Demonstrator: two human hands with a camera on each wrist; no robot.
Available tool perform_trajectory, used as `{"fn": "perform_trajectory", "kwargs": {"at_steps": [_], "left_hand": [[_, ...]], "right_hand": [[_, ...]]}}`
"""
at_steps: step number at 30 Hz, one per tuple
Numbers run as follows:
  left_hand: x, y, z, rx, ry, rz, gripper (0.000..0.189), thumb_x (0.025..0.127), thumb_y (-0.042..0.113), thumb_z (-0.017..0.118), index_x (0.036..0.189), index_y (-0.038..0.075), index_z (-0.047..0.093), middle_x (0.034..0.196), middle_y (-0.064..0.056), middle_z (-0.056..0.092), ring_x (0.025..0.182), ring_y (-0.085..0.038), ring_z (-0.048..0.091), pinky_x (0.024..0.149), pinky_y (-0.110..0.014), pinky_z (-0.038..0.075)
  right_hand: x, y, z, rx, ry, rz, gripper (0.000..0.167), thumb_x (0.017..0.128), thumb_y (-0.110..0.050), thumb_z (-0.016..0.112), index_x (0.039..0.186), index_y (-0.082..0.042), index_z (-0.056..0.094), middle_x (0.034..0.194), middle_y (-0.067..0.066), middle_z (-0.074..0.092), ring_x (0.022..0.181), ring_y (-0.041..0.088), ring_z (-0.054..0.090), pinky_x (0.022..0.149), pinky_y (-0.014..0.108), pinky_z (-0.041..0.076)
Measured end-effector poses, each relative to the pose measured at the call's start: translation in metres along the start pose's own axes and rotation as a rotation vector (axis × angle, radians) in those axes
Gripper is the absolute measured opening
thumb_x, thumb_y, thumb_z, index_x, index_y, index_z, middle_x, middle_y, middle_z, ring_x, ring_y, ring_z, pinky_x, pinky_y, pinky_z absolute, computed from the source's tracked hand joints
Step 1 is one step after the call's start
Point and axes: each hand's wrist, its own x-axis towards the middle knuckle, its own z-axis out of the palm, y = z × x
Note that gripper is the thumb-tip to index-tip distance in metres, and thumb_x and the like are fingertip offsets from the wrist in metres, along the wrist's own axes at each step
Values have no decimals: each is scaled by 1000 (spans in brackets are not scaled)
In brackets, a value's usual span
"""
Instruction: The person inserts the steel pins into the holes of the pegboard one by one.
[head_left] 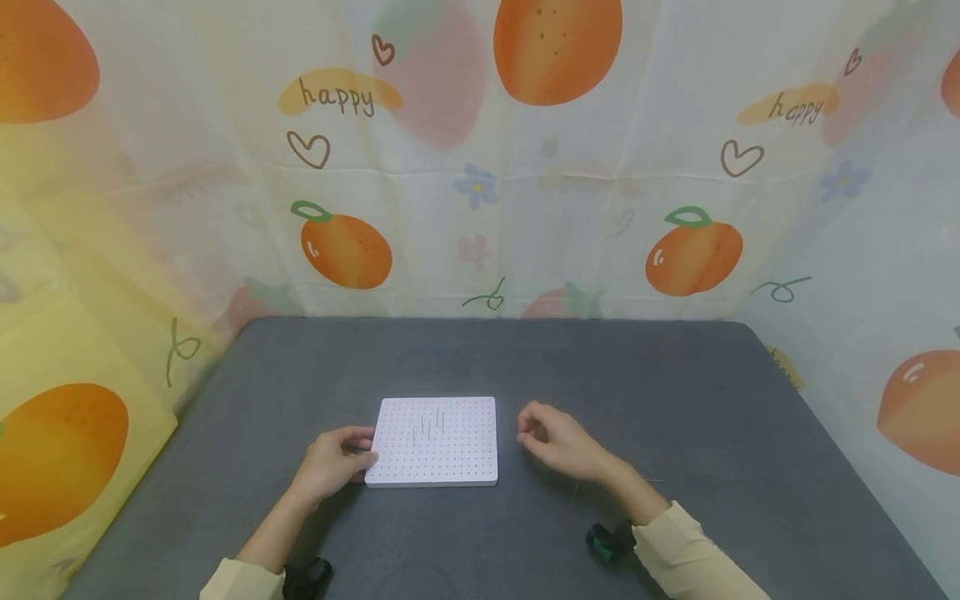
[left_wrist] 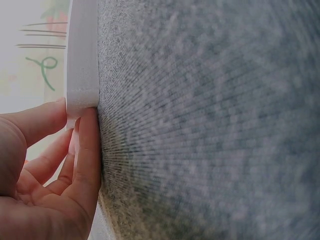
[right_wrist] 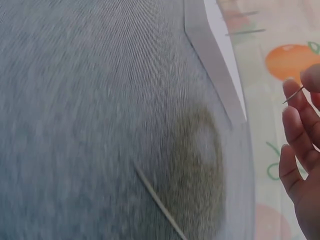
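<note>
A white perforated board (head_left: 465,454) lies on the dark table, with several thin metal pins (head_left: 437,418) standing upright in its holes. At its left side my left hand (head_left: 333,460) holds the near-left edge, thumb on the top face and fingers against the side wall, as the left wrist view shows. Off the board's right edge, my right hand (head_left: 561,442) is raised and pinches a thin pin (right_wrist: 293,95) between thumb and forefinger. The other fingers of that hand are loosely bent.
Loose thin pins (right_wrist: 157,200) lie on the grey table (head_left: 637,367) near the right forearm. Dark wrist-worn devices (head_left: 603,543) sit by both cuffs. A fruit-patterned curtain (head_left: 570,225) hangs behind the table and along its sides.
</note>
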Motion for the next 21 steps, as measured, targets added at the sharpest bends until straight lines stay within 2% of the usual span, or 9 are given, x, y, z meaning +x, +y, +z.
{"fn": "perform_trajectory", "kwargs": {"at_steps": [7, 13, 21], "left_hand": [[0, 2, 0, 11, 3, -10, 43, 80, 8, 67, 121, 2, 56, 102, -12, 62, 74, -15, 60, 63, -30, 55], [0, 3, 0, 22, 3, -19, 42, 80, 8, 67, 121, 2, 56, 102, -12, 62, 75, -15, 60, 63, -30, 55], [-1, 3, 0, 18, 1, -24, 42, 80, 9, 68, 121, 3, 56, 103, -12, 61, 75, -15, 60, 64, -31, 55]], "right_hand": [[6, -10, 7, 41, 25, -36, 13, 83, -10, 64, 85, -18, 53, 82, -8, 52, 78, 11, 51, 69, 28, 46], [11, -18, 14, 48, 36, -42, 12, 83, -10, 63, 85, -16, 54, 79, -8, 52, 74, 7, 49, 65, 23, 45], [18, -28, 25, 44, 77, -11, 14, 84, -5, 61, 89, -14, 53, 79, -8, 55, 71, 6, 51, 62, 21, 45]]}}
